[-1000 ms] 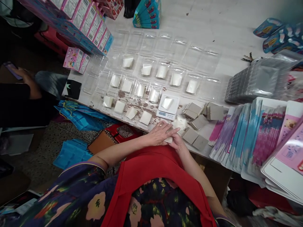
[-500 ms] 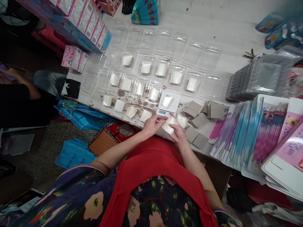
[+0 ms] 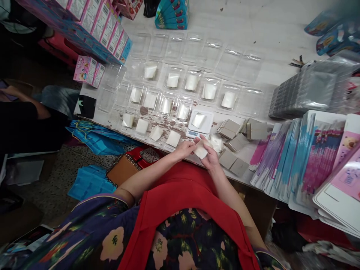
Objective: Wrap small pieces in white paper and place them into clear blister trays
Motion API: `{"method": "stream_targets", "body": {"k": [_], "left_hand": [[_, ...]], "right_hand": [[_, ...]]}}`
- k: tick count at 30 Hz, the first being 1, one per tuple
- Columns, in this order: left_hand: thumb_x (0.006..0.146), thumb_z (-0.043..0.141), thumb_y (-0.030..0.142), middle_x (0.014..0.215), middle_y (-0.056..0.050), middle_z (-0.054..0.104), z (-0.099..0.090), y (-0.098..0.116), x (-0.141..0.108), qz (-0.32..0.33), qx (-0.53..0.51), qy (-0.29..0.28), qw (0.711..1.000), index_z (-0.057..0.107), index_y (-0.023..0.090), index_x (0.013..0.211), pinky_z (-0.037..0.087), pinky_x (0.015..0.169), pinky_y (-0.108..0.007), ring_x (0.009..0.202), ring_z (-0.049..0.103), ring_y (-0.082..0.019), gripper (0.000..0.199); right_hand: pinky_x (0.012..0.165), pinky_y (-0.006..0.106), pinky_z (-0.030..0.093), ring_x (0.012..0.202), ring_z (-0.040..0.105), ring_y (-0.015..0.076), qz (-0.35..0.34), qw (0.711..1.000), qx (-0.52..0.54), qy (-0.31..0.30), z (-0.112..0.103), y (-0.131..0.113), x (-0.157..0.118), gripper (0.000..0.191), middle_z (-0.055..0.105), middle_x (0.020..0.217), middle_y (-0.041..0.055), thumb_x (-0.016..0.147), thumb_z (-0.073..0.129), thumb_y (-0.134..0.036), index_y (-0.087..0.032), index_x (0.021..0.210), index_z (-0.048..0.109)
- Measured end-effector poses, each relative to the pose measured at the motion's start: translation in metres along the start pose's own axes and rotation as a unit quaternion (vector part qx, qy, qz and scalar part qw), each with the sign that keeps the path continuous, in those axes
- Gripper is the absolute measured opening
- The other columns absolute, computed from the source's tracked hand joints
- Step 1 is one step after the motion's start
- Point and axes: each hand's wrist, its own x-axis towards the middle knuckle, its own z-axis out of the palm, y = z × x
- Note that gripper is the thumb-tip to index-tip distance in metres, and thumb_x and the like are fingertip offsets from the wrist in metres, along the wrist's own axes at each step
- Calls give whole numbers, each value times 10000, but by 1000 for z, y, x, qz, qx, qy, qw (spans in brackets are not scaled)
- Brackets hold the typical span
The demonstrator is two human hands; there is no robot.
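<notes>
Both of my hands hold one white packet (image 3: 200,150) in front of the scale, near the table's front edge. My left hand (image 3: 185,149) pinches its left side, and my right hand (image 3: 210,157) grips it from the right. Behind them a small white scale (image 3: 208,128) carries another white packet (image 3: 198,120). A white wrapped bundle (image 3: 216,142) lies just right of my right hand. To the left, several white packets (image 3: 173,138) lie along the front edge, and clear plastic trays (image 3: 209,90) stand in rows, several with a packet inside.
Grey card stacks (image 3: 230,128) and upright printed cards (image 3: 292,157) stand at the right, with stacked clear trays (image 3: 312,88) behind. Pink boxes (image 3: 104,28) are piled at the back left. A person's arm (image 3: 30,105) shows at the far left.
My left hand has shifted slightly right and back, its fingers now at the packet's upper left edge. The held packet has turned a little and looks smaller.
</notes>
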Motion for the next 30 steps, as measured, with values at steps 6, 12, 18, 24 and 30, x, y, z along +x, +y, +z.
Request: {"method": "stream_targets", "body": {"k": [6,12,18,24,30], "left_hand": [[851,514,330,584,26,551,4,-2,4,5,-149,-47,988,575,132,772,463,480,-185,494,576,-90,222],[906,423,345,579,15,568,1,5,-1,76,17,1,997,629,136,838,461,545,-208,532,567,-107,301],[919,404,317,774,-18,664,8,3,-1,110,102,47,988,650,158,994,480,659,-239,690,605,-139,302],[889,502,322,1087,-70,620,5,6,-11,176,187,180,950,522,190,1233,489,860,-314,971,586,-187,368],[938,437,312,1144,-89,565,-7,13,-10,341,333,197,857,550,224,1246,428,930,-349,1056,500,-213,339]], "right_hand": [[806,409,549,1000,650,230,12,998,11,-63,1,-7,-5,473,670,1209,9,747,611,-252,-284,1218,572],[814,403,549,1008,648,231,2,999,-17,-48,6,-4,-6,531,690,1161,16,726,653,-220,-288,1242,550],[937,393,502,1081,627,217,-23,999,-18,-44,0,-4,-2,455,710,1090,11,762,683,-288,-283,1206,583],[900,374,510,965,662,203,-33,998,-34,-38,1,-12,-4,458,716,980,-8,733,718,-299,-277,1175,604],[759,296,518,783,641,157,-16,992,-126,7,3,-7,-7,467,695,888,-32,679,735,-242,-270,1130,618]]}}
